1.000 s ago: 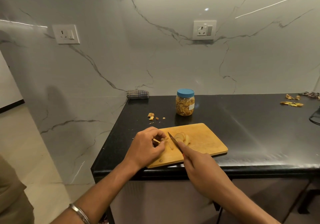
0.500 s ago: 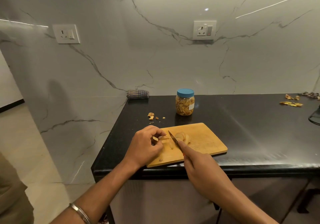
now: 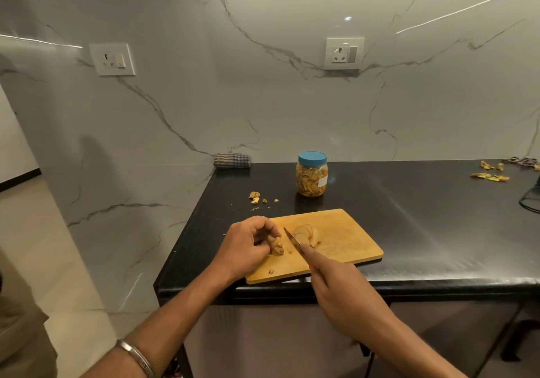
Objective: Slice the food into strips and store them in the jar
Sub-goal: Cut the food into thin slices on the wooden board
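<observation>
Fingers (image 3: 270,233) around knobbly food (image 3: 277,246)

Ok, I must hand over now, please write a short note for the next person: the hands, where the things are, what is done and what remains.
Left hand: grips the uncut food piece on the board.
Right hand: holds the knife, forefinger along the blade's back, tip on the board between the piece and the slices.
Jar: behind the board on the counter, blue lid on, already holding strips.
Done: several slices cut and lying right of the blade.
Left: slice the rest of the piece, cut the slices into strips, open the jar, put them in.
</observation>
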